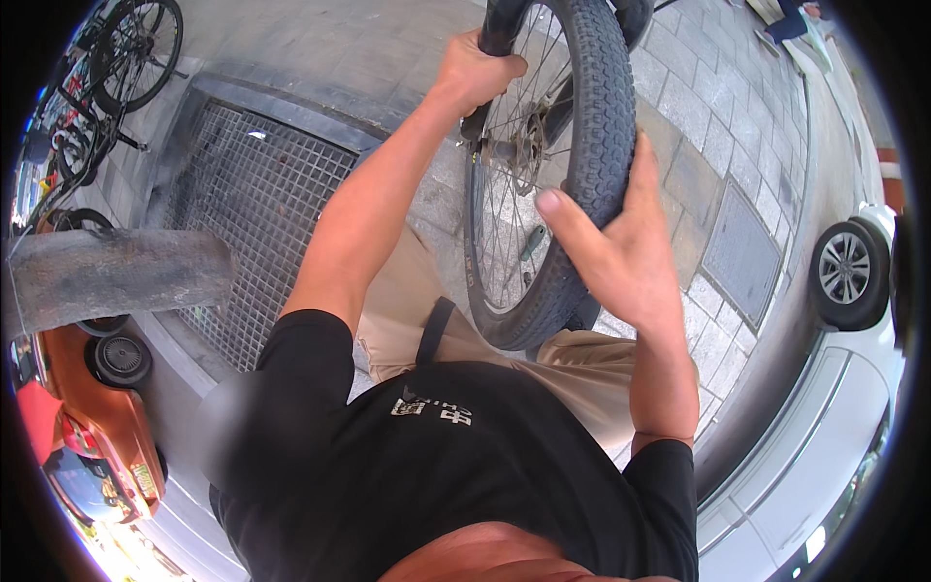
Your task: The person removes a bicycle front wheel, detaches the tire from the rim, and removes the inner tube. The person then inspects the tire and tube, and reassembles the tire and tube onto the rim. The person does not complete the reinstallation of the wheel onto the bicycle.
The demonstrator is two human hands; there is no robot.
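The person's left hand is clenched around a black tube beside the bicycle wheel; the right hand grasps the knobby tire — thumb and fingers astride it. The wheel is before the torso — over gray paving.

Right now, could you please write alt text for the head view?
A person's right hand spans a knobby bicycle tire while the left hand grips a dark tube beside it; a metal grate lies left, a white car right.
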